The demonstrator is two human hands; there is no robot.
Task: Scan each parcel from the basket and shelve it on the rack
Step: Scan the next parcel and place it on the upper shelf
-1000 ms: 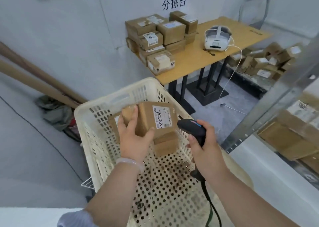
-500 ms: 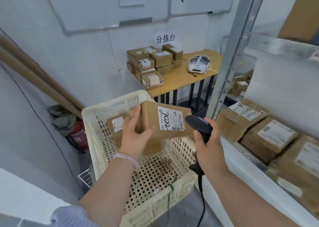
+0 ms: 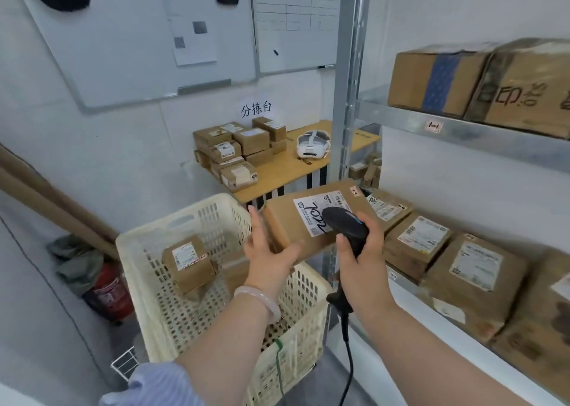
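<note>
While my left hand (image 3: pixel 271 253) grips the near-left corner of the held parcel (image 3: pixel 285 220), thumb on its front edge, my right hand (image 3: pixel 361 260) is wrapped round the scanner (image 3: pixel 345 225), whose head lies over the parcel's label. From the left hand the parcel runs toward 2 o'clock. A second parcel (image 3: pixel 188 263) lies in the basket (image 3: pixel 216 217) at 9 o'clock. At 3 o'clock, the rack (image 3: pixel 350 97) holds boxes (image 3: pixel 416 245).
</note>
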